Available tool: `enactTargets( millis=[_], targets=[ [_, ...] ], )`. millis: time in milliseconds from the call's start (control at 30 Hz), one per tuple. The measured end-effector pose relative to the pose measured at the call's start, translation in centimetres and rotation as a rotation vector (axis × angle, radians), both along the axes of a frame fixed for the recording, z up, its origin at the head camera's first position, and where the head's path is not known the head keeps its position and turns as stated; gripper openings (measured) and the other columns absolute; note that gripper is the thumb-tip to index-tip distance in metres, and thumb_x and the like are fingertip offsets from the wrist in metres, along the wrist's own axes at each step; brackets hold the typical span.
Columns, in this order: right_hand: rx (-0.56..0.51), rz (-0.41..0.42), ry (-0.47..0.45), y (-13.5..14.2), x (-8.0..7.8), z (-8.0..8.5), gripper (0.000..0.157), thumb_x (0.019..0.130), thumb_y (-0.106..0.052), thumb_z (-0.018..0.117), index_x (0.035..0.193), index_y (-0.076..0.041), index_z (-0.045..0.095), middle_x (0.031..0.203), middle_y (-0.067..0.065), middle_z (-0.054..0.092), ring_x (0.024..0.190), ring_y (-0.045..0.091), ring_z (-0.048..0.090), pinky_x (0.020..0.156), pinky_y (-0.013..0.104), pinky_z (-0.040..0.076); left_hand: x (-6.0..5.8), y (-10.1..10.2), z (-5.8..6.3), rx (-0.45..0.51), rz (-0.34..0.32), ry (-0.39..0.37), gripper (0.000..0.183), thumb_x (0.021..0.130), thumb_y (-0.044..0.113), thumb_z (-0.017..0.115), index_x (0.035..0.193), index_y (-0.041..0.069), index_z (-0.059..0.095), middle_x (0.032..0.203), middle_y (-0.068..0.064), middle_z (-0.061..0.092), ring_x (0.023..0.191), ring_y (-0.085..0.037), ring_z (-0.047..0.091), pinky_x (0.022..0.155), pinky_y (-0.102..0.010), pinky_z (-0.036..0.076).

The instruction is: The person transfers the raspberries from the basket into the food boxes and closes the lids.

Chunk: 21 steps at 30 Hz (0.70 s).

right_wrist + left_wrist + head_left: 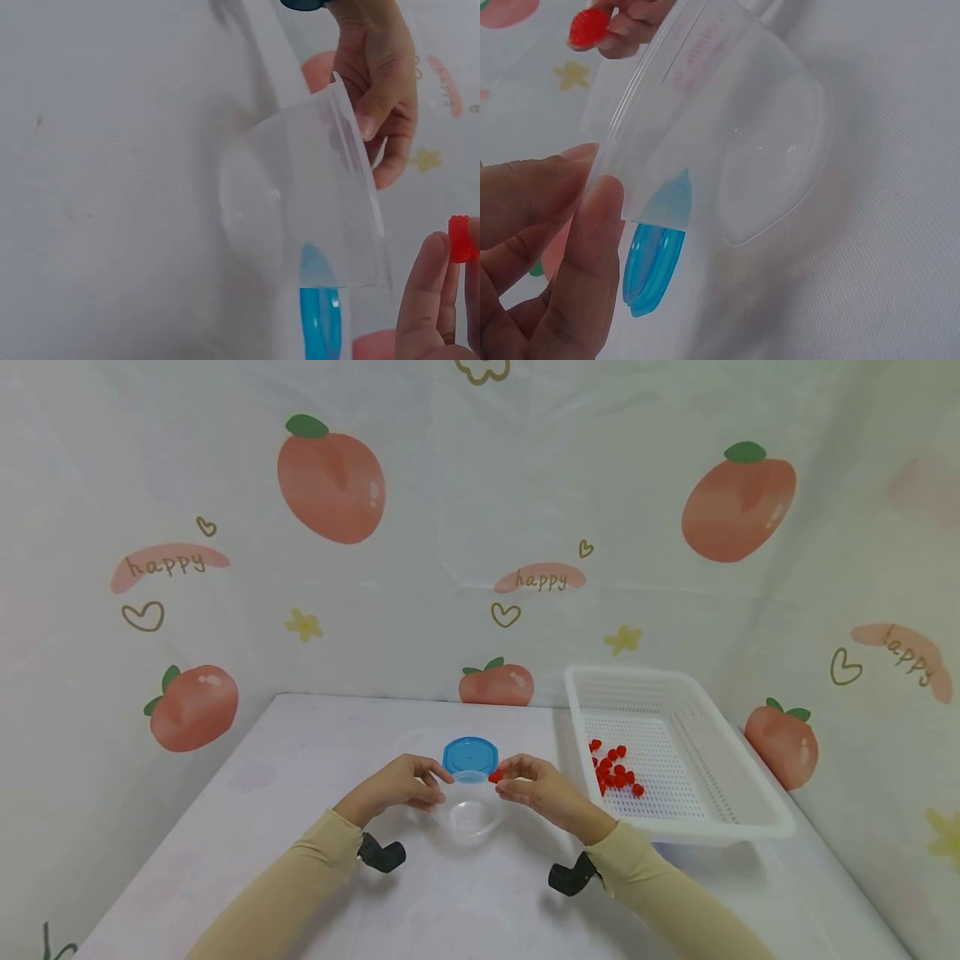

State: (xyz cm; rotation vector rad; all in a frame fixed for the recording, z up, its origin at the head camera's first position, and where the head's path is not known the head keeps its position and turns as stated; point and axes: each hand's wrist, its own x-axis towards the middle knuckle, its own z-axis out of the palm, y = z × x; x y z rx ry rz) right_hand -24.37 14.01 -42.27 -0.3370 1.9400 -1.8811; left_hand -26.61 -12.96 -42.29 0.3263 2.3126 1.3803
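Observation:
A clear round plastic tub (467, 820) stands upright on the table. My left hand (399, 787) pinches the tub's rim at its left side between thumb and fingers, as the left wrist view shows. Above the rim's right side my right hand (546, 792) holds a small red raspberry-shaped piece (460, 240) between its fingertips. That piece looks bumpy and glossy in the left wrist view. Just behind the tub lies a blue lid (470, 755), partly seen through the tub's clear wall in both wrist views.
On the right stands a white perforated basket (720, 760), with several more red pieces (617, 775) gathered at its left side. A fabric backdrop (435, 527) printed with fruit and hearts rises behind the table (337, 735).

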Motion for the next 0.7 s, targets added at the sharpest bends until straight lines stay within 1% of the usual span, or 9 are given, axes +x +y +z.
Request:
enactTargets(
  millis=[100, 200, 267, 333, 433, 700],
  targets=[
    [0.023, 0.013, 0.015, -0.04, 0.03, -0.43, 0.035, 0.093, -0.013, 0.064, 0.122, 0.003, 0.052, 0.118, 0.013, 0.060, 0.118, 0.040, 0.056, 0.095, 0.033, 0.053, 0.01, 0.02, 0.06, -0.009, 0.004, 0.001, 0.029, 0.085, 0.007, 0.072, 0.113, 0.000, 0.067, 0.083, -0.008, 0.060, 0.069, -0.014, 0.063, 0.069, -0.028, 0.059],
    [0.044, 0.026, 0.033, -0.09, 0.14, -0.56, 0.036, 0.093, -0.013, 0.063, 0.122, 0.005, 0.051, 0.118, 0.015, 0.061, 0.116, 0.039, 0.058, 0.095, 0.033, 0.052, 0.03, 0.00, 0.16, -0.011, -0.002, 0.005, 0.030, 0.085, 0.006, 0.072, 0.114, 0.000, 0.067, 0.084, -0.008, 0.060, 0.069, -0.014, 0.062, 0.070, -0.028, 0.059],
    [0.065, 0.028, 0.045, -0.14, 0.19, -0.54, 0.036, 0.093, -0.012, 0.063, 0.122, 0.005, 0.051, 0.119, 0.017, 0.061, 0.112, 0.035, 0.060, 0.095, 0.034, 0.053, 0.04, 0.00, 0.21, -0.009, -0.005, 0.007, 0.031, 0.085, 0.006, 0.072, 0.114, 0.000, 0.066, 0.084, -0.008, 0.060, 0.068, -0.014, 0.063, 0.070, -0.028, 0.059],
    [0.084, 0.024, 0.053, -0.22, 0.27, -0.46, 0.036, 0.093, -0.012, 0.063, 0.122, 0.005, 0.052, 0.117, 0.017, 0.061, 0.106, 0.028, 0.062, 0.094, 0.032, 0.053, 0.09, 0.01, 0.27, -0.007, -0.010, 0.010, 0.031, 0.085, 0.006, 0.072, 0.115, -0.001, 0.066, 0.084, -0.008, 0.060, 0.068, -0.013, 0.062, 0.070, -0.029, 0.059],
    [0.112, 0.028, 0.069, -0.26, 0.33, -0.42, 0.035, 0.093, -0.012, 0.064, 0.122, 0.004, 0.052, 0.116, 0.017, 0.061, 0.102, 0.022, 0.062, 0.093, 0.032, 0.054, 0.12, 0.05, 0.32, -0.006, -0.008, 0.012, 0.031, 0.085, 0.006, 0.072, 0.114, -0.001, 0.066, 0.084, -0.008, 0.059, 0.067, -0.013, 0.062, 0.069, -0.028, 0.059],
    [0.170, 0.012, 0.076, -0.36, 0.23, -0.60, 0.034, 0.091, -0.018, 0.067, 0.118, 0.000, 0.056, 0.109, 0.009, 0.061, 0.098, 0.016, 0.058, 0.095, 0.039, 0.052, 0.12, 0.13, 0.23, -0.010, 0.002, 0.011, 0.031, 0.084, 0.006, 0.073, 0.114, 0.000, 0.067, 0.084, -0.008, 0.058, 0.067, -0.013, 0.061, 0.069, -0.028, 0.059]
  ],
)
